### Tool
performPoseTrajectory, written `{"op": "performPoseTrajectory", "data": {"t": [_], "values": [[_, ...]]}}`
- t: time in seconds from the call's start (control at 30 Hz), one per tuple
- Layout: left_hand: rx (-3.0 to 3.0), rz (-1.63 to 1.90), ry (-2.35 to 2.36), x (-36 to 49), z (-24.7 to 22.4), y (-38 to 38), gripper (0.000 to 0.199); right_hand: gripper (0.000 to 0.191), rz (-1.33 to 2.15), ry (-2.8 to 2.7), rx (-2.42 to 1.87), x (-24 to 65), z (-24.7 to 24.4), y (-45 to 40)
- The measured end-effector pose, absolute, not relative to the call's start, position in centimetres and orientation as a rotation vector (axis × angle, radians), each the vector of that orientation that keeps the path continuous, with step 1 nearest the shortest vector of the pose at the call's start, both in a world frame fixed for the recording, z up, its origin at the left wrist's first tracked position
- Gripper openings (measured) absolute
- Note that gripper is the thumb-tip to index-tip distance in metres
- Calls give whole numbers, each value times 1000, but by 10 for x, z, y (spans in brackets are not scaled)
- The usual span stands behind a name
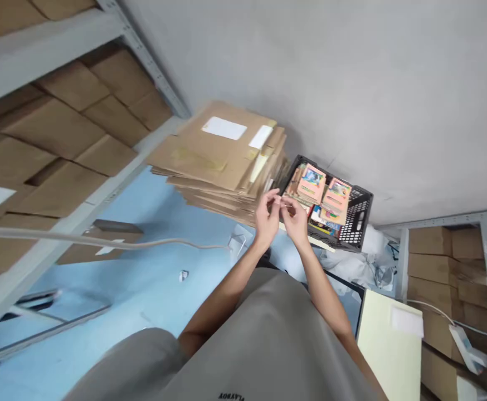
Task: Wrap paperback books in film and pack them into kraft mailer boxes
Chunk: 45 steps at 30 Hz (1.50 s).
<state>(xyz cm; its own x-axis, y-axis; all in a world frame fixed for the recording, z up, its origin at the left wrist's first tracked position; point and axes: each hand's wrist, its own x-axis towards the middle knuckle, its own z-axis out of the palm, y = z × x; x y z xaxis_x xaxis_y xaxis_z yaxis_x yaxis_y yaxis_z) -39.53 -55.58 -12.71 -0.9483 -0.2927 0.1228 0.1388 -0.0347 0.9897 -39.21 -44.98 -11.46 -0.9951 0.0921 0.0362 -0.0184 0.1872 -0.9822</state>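
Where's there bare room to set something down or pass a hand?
Blue floor shows bare between the left shelf and left forearm, around a crumpled scrap. The pale board, lower right, looks free nearer than its white sheet. It's crowded by both hands, between cardboard stack and loaded crate.

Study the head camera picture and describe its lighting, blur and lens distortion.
Head view: soft light, with a faint shadow on the wall beside the cardboard stack; smearing along that stack's left edge; left hand and right hand too soft at the fingertips to tell what they pinch; shelving at picture left slanting steeply, probably from wide-angle stretch.
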Motion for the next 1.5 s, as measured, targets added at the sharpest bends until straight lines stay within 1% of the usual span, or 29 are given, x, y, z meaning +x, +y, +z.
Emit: {"op": "performPoseTrajectory", "data": {"t": [0.1,0.17,0.23,0.3,0.37,0.43,0.57,0.67,0.77,0.83,0.97,1.07,1.13,1.2,1.27,1.4,1.43,1.5], "values": [[450,-1953,-1803,-406,-131,-610,36,39,1857,-2505,-21,-434,-108,-507],[592,-1909,-1721,-408,-137,-634,39,45,1851,-2637,-51,-453,-109,-531],[680,-1935,-1649,-407,-146,-649,43,55,1979,-2768,-102,-464,-113,-546],[719,-1986,-1602,-405,-156,-655,48,60,2214,-2790,-205,-467,-117,-557],[733,-2028,-1589,-402,-163,-657,51,59,2410,-2693,-340,-465,-118,-567],[730,-2073,-1592,-401,-167,-659,53,56,2487,-2579,-408,-461,-114,-576],[716,-2223,-1471,-406,-160,-673,53,55,2439,-2448,-264,-450,-93,-592],[754,-2304,-1302,-418,-145,-690,48,59,2337,-2406,-109,-433,-70,-596],[822,-2301,-1174,-429,-124,-703,46,61,2248,-2406,-51,-404,-52,-589],[816,-2295,-1182,-431,-110,-702,45,61,2229,-2377,-90,-383,-47,-578],[725,-2372,-1307,-425,-85,-674,34,64,2183,-2331,-283,-343,-51,-546],[659,-2483,-1392,-418,-74,-639,35,67,2104,-2353,-441,-315,-56,-515],[581,-2568,-1499,-413,-72,-613,39,68,1995,-2309,-601,-295,-56,-491],[457,-2657,-1644,-407,-74,-586,42,67,1788,-2207,-784,-272,-54,-460],[291,-2731,-1820,-401,-80,-559,45,64,1474,-2097,-950,-244,-49,-424],[-124,-2840,-2175,-381,-93,-499,52,55,719,-1903,-1206,-166,-42,-340],[-245,-2869,-2247,-373,-95,-482,52,52,572,-1860,-1244,-141,-43,-319],[-515,-2911,-2365,-353,-97,-446,52,46,404,-1792,-1320,-88,-50,-283]]}}
